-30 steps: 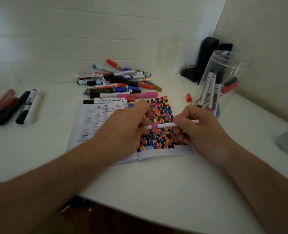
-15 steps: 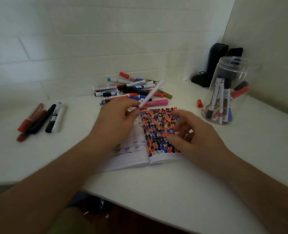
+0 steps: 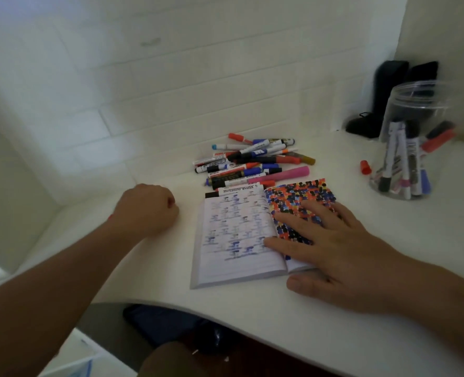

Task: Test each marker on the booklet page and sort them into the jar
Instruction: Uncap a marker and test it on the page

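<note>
The open booklet lies on the white table. Its right page is covered in coloured test marks. My right hand rests flat on that page with straight fingers. To the left of the booklet, my left hand rests on the table with its fingers curled under. No marker shows in it, and what lies beneath it is hidden. A pile of markers lies behind the booklet. The clear jar at the right holds several markers.
A loose red cap lies left of the jar. Black objects stand in the back corner behind the jar. A pink marker lies at the pile's near edge. Tiled walls close the back and right sides. The table's front edge curves near me.
My left hand has carried the white marker away from the booklet to the left, and the marker is now out of sight. My right hand let go of it and settled flat on the coloured page.
</note>
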A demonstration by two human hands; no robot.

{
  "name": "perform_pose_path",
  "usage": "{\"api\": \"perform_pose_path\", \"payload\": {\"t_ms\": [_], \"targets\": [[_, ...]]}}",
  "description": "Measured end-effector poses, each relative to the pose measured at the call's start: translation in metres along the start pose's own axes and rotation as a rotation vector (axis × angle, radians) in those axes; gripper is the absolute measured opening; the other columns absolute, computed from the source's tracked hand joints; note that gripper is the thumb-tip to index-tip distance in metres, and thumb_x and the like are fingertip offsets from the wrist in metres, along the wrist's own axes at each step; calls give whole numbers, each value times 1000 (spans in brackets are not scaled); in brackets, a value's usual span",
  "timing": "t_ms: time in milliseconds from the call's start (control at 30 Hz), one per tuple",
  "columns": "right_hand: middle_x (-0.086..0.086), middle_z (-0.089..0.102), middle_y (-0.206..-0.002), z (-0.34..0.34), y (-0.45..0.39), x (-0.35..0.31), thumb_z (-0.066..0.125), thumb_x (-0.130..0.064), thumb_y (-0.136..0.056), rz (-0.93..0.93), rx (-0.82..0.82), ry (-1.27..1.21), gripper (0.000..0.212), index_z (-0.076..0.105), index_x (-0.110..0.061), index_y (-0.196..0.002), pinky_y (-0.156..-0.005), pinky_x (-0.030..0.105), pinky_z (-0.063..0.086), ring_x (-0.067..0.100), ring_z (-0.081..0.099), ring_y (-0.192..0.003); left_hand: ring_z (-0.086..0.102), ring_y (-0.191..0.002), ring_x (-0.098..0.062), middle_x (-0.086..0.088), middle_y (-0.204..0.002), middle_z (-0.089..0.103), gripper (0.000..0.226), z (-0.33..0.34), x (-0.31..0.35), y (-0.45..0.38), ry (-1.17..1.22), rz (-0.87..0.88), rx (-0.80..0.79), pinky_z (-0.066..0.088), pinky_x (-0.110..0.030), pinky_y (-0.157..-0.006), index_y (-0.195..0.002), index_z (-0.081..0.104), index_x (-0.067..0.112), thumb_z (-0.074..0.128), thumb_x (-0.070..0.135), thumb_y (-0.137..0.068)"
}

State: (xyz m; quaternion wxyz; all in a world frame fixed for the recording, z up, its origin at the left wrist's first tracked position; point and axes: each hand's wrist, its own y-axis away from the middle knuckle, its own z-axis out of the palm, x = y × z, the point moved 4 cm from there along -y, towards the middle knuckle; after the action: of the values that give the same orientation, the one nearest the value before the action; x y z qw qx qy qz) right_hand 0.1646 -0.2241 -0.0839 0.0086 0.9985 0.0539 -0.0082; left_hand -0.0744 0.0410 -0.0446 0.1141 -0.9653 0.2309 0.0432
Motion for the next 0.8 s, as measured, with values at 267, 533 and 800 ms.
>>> {"api": "perform_pose_path", "payload": {"t_ms": [267,533,800], "targets": [[-26,-19,-167,-3,1,-2,-19,-95,-68,22,-76,-10,72,-23,-76,-138,-122,59,-15,20,-29,-153,64,-99,-24,5,-103,70,23,-12,27,-14,92,21,43,53,-39,-88,-106,73,38,55,45,-93],[-27,-14,-168,-3,0,1,-23,-97,-65,22,-68,-57,77,-19,-76,-140,-124,59,-7,18,-21,-156,58,-99,-15,7,-108,66,26,3,81,-29,486,133,-78,39,-25,-82,-121,68,31,69,35,-95],[-25,-11,-169,-3,1,1,-19,-96,-68,20,-49,-84,80,-17,-70,-144,-124,60,-4,19,-17,-156,53,-106,-20,-6,-117,56,31,-27,81,-31,463,175,95,35,-26,-89,-131,66,24,60,21,-102]]}}
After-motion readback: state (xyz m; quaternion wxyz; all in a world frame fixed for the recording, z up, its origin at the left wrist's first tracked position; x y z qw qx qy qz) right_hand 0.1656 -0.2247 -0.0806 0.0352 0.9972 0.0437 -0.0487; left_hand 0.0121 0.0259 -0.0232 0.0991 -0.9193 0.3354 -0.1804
